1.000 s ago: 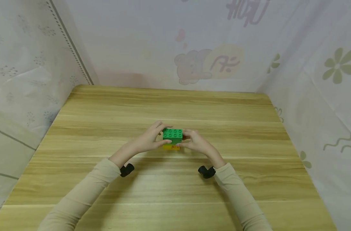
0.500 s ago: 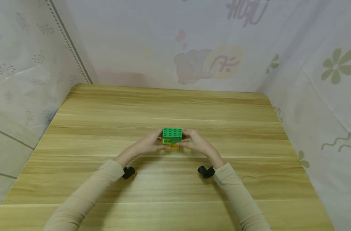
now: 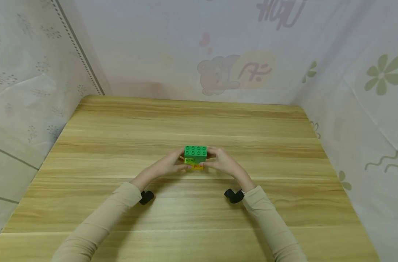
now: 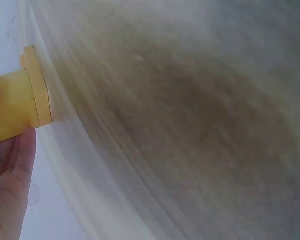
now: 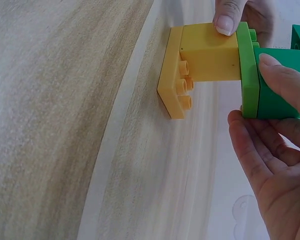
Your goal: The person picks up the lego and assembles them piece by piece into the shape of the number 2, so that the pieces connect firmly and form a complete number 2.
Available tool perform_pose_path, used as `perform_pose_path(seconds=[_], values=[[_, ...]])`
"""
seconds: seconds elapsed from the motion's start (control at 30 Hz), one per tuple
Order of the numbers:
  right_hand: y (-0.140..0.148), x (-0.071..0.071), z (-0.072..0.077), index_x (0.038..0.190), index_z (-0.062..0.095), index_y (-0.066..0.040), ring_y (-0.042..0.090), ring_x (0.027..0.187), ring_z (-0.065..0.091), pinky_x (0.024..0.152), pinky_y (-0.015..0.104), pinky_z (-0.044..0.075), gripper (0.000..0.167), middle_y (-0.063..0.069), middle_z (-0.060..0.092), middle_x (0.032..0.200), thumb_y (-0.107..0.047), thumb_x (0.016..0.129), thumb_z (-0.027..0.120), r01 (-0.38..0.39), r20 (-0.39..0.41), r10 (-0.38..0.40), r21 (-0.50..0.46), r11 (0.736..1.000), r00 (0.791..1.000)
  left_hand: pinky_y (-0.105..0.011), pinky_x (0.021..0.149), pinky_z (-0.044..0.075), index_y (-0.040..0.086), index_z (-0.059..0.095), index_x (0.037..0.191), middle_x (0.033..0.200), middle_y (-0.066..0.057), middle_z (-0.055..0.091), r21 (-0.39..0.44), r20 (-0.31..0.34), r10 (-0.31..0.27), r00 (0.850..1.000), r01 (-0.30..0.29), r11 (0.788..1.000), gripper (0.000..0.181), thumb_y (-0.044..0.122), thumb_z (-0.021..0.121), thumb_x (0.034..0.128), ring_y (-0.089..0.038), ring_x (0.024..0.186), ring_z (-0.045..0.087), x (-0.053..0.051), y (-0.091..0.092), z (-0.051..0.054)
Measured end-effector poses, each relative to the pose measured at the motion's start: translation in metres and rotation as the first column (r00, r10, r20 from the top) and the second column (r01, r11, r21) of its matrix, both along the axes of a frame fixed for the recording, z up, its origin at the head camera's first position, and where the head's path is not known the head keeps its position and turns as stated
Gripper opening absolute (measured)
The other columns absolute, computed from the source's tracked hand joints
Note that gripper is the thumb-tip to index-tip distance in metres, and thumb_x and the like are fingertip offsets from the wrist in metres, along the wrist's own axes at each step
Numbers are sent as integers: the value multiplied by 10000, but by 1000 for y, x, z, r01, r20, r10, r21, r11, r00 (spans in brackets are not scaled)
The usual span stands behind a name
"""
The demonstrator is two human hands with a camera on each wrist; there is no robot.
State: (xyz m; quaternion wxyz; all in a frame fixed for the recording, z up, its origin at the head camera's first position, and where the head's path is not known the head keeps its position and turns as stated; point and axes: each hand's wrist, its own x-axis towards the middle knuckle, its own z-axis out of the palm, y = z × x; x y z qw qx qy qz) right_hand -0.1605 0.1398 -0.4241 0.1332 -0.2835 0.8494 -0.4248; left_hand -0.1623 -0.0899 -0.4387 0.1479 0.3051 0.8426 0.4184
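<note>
A stack of toy building bricks stands upright on the table at the middle of the head view. From the bottom it has a thin orange brick (image 5: 171,80), a yellow brick (image 5: 210,57), a thin light green brick (image 5: 249,80) and a dark green brick (image 5: 270,102), with a further green brick (image 3: 195,151) on top. My left hand (image 3: 167,162) pinches the yellow brick, thumb on the near side. On the other side, my right hand (image 3: 221,160) grips the dark green brick, its fingertips touching the light green one's edge. Fingers partly hide the lower bricks in the head view.
The wooden table (image 3: 199,211) surrounds the stack on all sides. A patterned sheet (image 3: 136,54) hangs behind it and along both sides. Black wrist pieces (image 3: 147,197) stick out from both sleeves, above the table.
My left hand has moved down from the upper green bricks to the yellow brick, uncovering the light green brick's studs. My right hand and the stack have hardly moved.
</note>
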Motion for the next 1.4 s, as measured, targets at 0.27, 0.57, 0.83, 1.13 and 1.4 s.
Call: perform_pose_path(seconds=[0.27,0.57,0.83,1.13,1.4], values=[[-1,1,0,1163,589,-39,231,1018,597,891,352,498,370,96,594,1156,-111,812,682,13,8,-13,0,1000,1000,-357,926,479,105,451,1257,1165,-69,588,3,12,9,1000,-9,1000,493,137,676,819,-228,1061,574,1,-1,-2],[-1,2,-1,1168,587,-51,226,1015,597,893,347,496,373,88,599,1156,-115,813,681,13,2,-13,4,1000,1000,-357,924,480,107,448,1256,1157,-67,590,-6,18,11,1000,-11,1000,494,141,675,819,-225,1054,577,1,-1,-2],[-2,4,3,1148,594,-33,239,1012,601,899,351,494,366,101,604,1145,-124,807,689,37,11,-37,14,999,999,-349,922,482,111,452,1250,1157,-66,586,12,26,7,1000,-8,1000,481,140,671,823,-225,1056,575,1,0,-1],[1,5,-1,1198,575,-72,215,1017,599,920,342,485,438,82,604,1177,-180,794,704,34,21,-33,-56,998,999,-336,906,488,109,455,1258,1144,-60,590,11,29,12,1000,-12,1000,494,163,677,820,-211,1029,581,2,1,0],[4,6,1,1214,567,-79,194,1002,610,925,345,483,452,76,627,1151,-217,803,695,52,41,-48,-87,995,998,-338,906,490,130,434,1292,1140,-51,602,12,61,9,998,-10,1000,517,216,660,835,-206,1029,578,4,2,3]])
